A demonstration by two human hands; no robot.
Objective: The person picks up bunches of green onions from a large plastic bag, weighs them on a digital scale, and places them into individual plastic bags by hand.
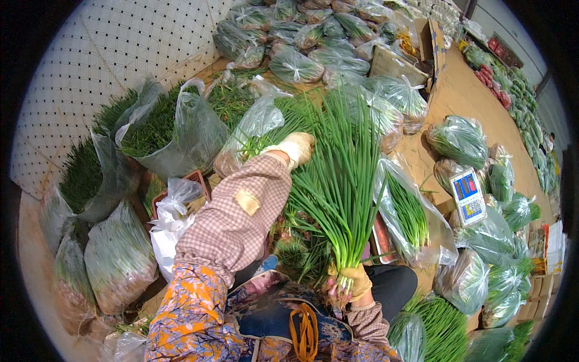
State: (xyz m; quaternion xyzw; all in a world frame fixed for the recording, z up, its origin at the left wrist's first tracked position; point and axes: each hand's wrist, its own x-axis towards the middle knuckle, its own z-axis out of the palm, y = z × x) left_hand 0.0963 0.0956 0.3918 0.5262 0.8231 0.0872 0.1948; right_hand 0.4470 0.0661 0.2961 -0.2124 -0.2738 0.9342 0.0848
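In a pale work glove, my right hand (357,280) is closed around the bulb end of a bunch of green onions (346,217), whose roots and reddish bulbs hang below the fist. The long green leaves fan upward in front of me. My left hand (298,148), gloved too, reaches forward beside the leaf tips on their left, fingers curled; whether it holds leaves cannot be told. Just right of the bunch, an open clear plastic bag (429,226) holds more green onions (409,212). Loose stalks lie on the floor between my knees.
Large open bags of green onions (181,131) stand at the left, near a red-brown crate (199,178). Tied bags (296,65) are piled at the back beside a beige crate (396,68). To the right, a digital scale (468,197) stands among filled bags (466,276).
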